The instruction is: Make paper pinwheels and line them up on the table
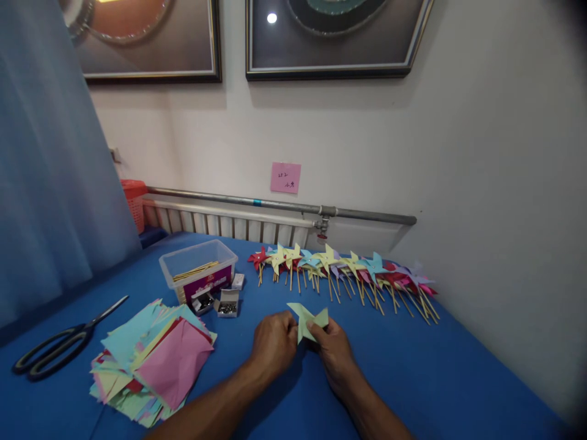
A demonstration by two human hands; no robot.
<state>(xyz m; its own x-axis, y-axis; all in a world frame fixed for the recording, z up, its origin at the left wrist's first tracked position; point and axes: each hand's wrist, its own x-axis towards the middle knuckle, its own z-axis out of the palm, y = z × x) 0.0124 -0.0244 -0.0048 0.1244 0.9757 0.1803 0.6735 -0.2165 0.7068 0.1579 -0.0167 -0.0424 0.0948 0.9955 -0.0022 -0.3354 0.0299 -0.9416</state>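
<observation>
From the head view, our right grip (335, 349) pinches the pale green paper pinwheel (305, 318) over the blue worktop (431, 373). Our left grip (274, 342) is curled at its left edge; whether it pinches anything we cannot tell. Stick-mounted pinwheels (328, 257) lie beyond.

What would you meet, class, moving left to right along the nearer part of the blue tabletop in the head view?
Scissors, paper pile, left hand, pale green paper pinwheel, right hand.

Muted light, glare on framed picture (337, 49)
</observation>
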